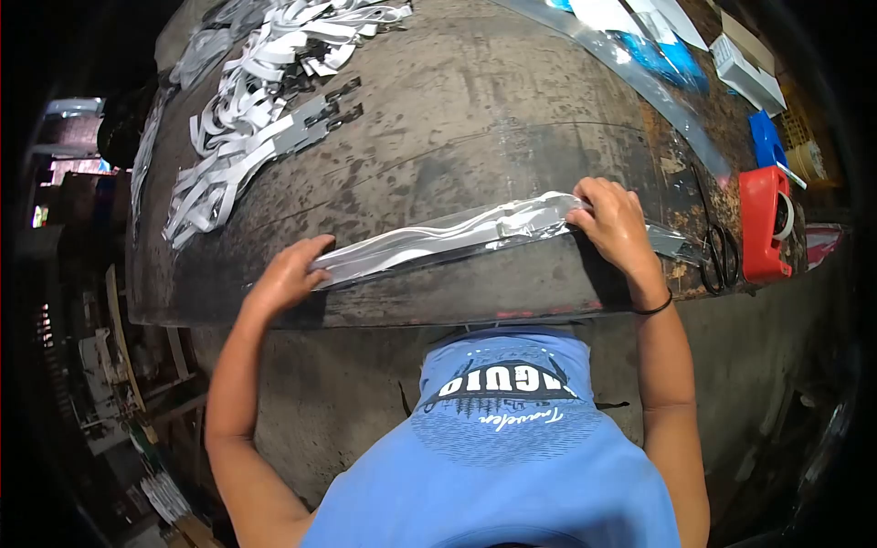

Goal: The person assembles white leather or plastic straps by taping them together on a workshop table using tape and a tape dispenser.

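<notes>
A long clear plastic sleeve with pale strips inside lies across the near part of the dark, stained worktable, close to its front edge. The person's left hand presses on the sleeve's left end with fingers bent down on the plastic, thumb stretched along its edge. The right hand lies on the sleeve's right end, fingers curled over the film and pinning it to the table; a dark band circles that wrist. Whether either hand truly pinches the plastic or only presses it cannot be told.

Below the table edge the person's blue shirt carries white print seen upside down; the large letters read partly as "AGUIO" and a script line beneath seems to say "Traveler", though neither is certain.

Just right of the right hand lies one pair of black-handled scissors, and beside them stands one red tape dispenser holding a white roll. Behind it sits a blue object, and farther back a white box. A second long clear plastic strip runs diagonally across the far right. At the far left a heap of white and grey strips, too many and too tangled to count, is spread well apart from the sleeve.
</notes>
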{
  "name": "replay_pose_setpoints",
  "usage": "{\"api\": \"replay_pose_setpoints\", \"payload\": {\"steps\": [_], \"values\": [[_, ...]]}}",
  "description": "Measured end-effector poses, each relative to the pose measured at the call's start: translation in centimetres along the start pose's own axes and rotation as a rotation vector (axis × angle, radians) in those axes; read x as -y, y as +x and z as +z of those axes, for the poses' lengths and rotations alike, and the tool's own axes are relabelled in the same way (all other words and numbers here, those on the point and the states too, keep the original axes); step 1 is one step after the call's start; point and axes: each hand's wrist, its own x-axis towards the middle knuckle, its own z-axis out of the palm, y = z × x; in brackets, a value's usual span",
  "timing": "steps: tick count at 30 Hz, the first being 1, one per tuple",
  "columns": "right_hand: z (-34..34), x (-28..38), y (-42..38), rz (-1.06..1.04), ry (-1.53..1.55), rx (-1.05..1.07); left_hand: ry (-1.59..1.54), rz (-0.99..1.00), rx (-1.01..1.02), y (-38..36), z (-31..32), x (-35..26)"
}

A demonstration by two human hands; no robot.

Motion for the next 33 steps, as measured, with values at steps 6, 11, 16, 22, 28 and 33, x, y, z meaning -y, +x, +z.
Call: {"api": "replay_pose_setpoints", "payload": {"steps": [6, 11, 16, 22, 28, 33], "values": [[-0.5, 0.4, -0.5, -0.116, -0.030, -0.055, 0.174, -0.002, -0.054, -1.6, 1.3, -0.3], [-0.3, 0.5, -0.5, -0.154, -0.031, -0.136, 0.177, 0.039, 0.089, -1.0, 1.2, 1.4], [-0.2, 0.6, 0.4, -0.265, -0.091, -0.260, 0.372, 0.221, -0.282, 1.3, -0.4, 2.5], [1.5, 1.1, 2.1, -0.395, -0.270, -0.517, 0.651, 0.213, -0.781, 5.1, -2.0, 3.4], [3.8, 2.0, -3.1, -0.327, -0.102, -0.204, 0.686, 0.042, -0.579, 0.2, 3.1, 5.8], [1.0, 0.7, -6.2, -0.170, -0.030, -0.191, 0.519, -0.144, -0.301, -3.2, 0.7, 3.5]]}}
